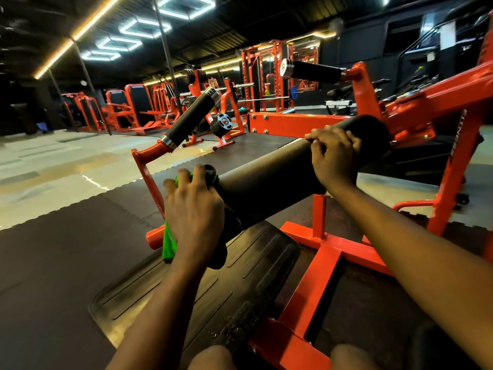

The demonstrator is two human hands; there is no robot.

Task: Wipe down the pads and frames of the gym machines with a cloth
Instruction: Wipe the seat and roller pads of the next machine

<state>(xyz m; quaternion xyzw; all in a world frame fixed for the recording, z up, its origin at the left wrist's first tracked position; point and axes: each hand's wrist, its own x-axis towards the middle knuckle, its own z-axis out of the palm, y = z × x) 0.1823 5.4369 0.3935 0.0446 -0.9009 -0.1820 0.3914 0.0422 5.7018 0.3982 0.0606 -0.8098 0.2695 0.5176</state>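
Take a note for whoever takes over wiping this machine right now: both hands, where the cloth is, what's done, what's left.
Left hand: holds the green cloth over the left end of the black roller pad; part of the cloth hangs below.
Right hand: fingers curled over the pad's top near its right end.
Done: the picture does not show which parts are already wiped.
Left, probably: the pad's length, the orange frame, the handle grips, and the foot plate, which has small bits on it.
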